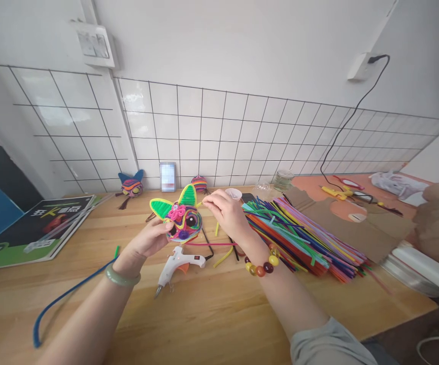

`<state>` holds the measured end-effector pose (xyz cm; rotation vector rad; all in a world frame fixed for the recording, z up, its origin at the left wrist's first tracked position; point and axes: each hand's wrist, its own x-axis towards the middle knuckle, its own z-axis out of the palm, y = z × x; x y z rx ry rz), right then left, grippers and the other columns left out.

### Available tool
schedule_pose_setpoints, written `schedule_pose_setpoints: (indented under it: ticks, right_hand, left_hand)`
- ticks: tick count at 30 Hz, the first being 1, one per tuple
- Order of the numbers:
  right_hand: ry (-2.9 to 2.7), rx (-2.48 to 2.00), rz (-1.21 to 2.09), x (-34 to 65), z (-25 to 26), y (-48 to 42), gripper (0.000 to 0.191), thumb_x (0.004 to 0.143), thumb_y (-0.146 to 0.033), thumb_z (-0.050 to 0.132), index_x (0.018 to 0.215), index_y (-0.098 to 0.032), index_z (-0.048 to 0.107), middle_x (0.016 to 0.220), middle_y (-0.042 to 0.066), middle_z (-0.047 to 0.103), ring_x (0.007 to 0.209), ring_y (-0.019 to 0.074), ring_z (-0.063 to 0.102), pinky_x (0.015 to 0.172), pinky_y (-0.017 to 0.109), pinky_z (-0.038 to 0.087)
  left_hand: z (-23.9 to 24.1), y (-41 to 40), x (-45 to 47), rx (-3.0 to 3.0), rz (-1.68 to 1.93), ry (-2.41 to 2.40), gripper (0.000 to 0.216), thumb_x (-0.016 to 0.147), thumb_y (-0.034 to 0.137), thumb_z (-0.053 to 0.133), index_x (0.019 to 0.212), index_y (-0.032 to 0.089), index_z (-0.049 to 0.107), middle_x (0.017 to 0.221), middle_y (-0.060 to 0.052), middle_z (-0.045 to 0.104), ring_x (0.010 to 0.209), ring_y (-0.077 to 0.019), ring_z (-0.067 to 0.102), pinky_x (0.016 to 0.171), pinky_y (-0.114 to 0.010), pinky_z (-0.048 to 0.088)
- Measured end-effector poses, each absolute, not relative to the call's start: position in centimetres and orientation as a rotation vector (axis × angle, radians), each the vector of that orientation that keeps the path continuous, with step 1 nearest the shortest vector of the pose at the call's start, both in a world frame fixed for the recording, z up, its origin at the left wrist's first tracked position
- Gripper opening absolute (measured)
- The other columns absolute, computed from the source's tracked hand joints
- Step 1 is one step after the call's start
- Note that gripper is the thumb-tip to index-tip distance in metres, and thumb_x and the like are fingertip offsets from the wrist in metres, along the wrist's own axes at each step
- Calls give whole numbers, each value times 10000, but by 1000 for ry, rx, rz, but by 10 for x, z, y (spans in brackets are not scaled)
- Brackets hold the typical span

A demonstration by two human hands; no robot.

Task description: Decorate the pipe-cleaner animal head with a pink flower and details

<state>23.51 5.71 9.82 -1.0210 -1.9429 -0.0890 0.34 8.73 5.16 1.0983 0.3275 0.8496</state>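
My left hand [151, 237] is closed around the side of a colourful animal head ornament [184, 223] made of pipe cleaners. It has green ears edged in yellow, large dark eyes and a pink flower on its brow. My right hand [225, 212] is beside the head, thumb and fingers pinched on a short yellow pipe cleaner [201, 204] at the head's right edge. Whether that piece is joined to the head, I cannot tell. Just below lies a white glue gun [181, 261], its nozzle pointing to the lower left.
A large pile of coloured pipe cleaners [299, 235] lies at the right, by cut cardboard [375, 230]. Near the wall are a blue-eared head [131, 185], a phone [168, 177] and a glass jar [283, 179]. A blue pipe cleaner [70, 291] and a magazine [63, 223] lie left.
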Motion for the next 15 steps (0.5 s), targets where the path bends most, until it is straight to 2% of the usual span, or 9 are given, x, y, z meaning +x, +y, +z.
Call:
schedule_pose_setpoints:
  ticks: [15]
  right_hand:
    - [-1937,-1015,-84,236,97,58,174,963,-246,502,916,-216,667,901,51,649,845,165,632,749,272,479]
  left_hand:
    - [58,83,6,1150,866,347,360,730,285,780,1056,143,719,1038,-112,744,939,-250,692,845,-346,544]
